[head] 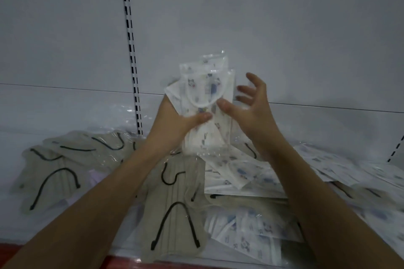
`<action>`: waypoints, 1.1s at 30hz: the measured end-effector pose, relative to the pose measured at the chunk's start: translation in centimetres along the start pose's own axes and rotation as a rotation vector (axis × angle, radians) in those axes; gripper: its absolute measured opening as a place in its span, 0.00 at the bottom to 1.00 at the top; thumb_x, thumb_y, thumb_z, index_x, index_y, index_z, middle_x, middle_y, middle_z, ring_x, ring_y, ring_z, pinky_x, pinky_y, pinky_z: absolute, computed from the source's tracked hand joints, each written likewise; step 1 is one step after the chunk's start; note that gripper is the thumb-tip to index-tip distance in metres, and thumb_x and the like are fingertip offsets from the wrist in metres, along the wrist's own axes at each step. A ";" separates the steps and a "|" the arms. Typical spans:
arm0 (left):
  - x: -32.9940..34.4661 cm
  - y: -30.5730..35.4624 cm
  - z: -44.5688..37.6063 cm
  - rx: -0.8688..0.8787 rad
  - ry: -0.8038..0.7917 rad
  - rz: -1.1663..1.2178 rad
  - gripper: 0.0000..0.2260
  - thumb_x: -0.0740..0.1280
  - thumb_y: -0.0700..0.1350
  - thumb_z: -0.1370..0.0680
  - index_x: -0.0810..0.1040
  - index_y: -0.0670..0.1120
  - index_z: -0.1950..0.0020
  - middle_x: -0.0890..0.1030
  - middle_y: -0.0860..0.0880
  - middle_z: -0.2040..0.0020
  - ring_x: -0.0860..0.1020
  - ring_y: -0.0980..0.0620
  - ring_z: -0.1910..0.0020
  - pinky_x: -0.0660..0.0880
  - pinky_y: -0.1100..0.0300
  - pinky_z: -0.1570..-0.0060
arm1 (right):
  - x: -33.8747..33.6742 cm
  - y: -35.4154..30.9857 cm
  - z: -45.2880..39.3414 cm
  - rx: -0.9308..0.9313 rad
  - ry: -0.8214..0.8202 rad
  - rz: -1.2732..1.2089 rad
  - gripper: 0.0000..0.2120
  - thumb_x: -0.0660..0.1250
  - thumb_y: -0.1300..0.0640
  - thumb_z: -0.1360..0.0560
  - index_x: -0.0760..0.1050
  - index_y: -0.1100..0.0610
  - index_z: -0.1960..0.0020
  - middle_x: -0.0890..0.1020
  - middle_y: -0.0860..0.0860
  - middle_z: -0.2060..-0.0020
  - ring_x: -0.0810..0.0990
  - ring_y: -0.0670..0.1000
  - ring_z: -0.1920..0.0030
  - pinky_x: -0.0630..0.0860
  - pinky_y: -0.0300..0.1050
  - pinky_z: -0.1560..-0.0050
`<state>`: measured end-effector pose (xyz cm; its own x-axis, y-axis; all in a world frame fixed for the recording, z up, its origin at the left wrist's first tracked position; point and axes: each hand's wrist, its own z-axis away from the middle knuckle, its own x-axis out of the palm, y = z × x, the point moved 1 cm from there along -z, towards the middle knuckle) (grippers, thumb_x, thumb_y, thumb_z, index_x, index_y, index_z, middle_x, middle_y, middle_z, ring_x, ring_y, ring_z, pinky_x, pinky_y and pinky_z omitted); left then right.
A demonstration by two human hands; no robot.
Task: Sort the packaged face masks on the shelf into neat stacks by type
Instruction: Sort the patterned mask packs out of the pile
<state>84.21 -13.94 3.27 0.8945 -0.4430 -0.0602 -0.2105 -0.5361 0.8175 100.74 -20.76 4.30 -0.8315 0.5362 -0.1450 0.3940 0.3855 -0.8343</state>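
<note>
Above the shelf [65,111], left hand [175,124] grips printed masks [205,94], right hand [251,102] splayed, empty — beige masks [175,214] unstacked, sorting barely begun.

Both forearms and both hands, left [175,124] and right [251,111], are bare, showing no sleeves, gloves or jewellery.

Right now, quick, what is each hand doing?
Left hand: grips a bundle of white printed mask packs, held upright above the shelf.
Right hand: open, fingers spread; whether its thumb touches the bundle cannot be told.
</note>
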 end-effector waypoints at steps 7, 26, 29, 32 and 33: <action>0.1 -0.5 -0.2 0.030 0.004 -0.018 0.46 0.78 0.36 0.34 0.57 0.46 0.23 0.75 0.49 0.34 0.78 0.60 0.39 0.80 0.62 0.48 | 0.7 1.3 0.2 0.131 -0.232 -0.225 0.23 0.71 0.61 0.23 0.67 0.56 0.31 0.81 0.55 0.40 0.82 0.56 0.41 0.81 0.54 0.44; -0.6 3.0 0.1 0.020 0.359 -0.072 0.39 0.81 0.39 0.34 0.62 0.49 0.31 0.75 0.50 0.37 0.78 0.53 0.39 0.81 0.56 0.47 | 2.0 -1.8 2.0 0.070 -0.412 -0.142 0.19 0.57 0.37 0.20 0.68 0.46 0.35 0.78 0.37 0.47 0.78 0.31 0.51 0.72 0.32 0.55; -2.7 5.4 0.2 0.058 0.490 0.033 0.38 0.81 0.39 0.34 0.63 0.49 0.31 0.75 0.49 0.36 0.78 0.52 0.38 0.80 0.52 0.43 | 3.6 -3.2 2.0 0.056 -0.356 -0.153 0.22 0.66 0.41 0.23 0.67 0.48 0.33 0.78 0.41 0.47 0.80 0.40 0.49 0.74 0.35 0.54; -4.7 7.3 0.5 0.052 0.613 0.227 0.35 0.80 0.39 0.33 0.64 0.49 0.33 0.77 0.49 0.37 0.79 0.50 0.40 0.79 0.45 0.42 | 6.1 -4.4 2.2 0.166 -0.355 -0.380 0.32 0.73 0.47 0.26 0.59 0.47 0.29 0.78 0.46 0.43 0.81 0.46 0.43 0.78 0.48 0.41; -5.1 7.8 0.7 0.041 0.643 0.303 0.33 0.79 0.38 0.31 0.64 0.48 0.33 0.77 0.49 0.38 0.80 0.50 0.41 0.79 0.44 0.42 | 7.2 -4.9 2.5 0.216 -0.379 -0.502 0.34 0.73 0.49 0.25 0.57 0.47 0.28 0.79 0.48 0.42 0.81 0.50 0.41 0.77 0.54 0.37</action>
<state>77.71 -16.33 9.59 0.8471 -0.0716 0.5265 -0.4901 -0.4883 0.7220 91.82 -20.62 6.03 -0.9893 0.0146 0.1449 -0.1314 0.3395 -0.9314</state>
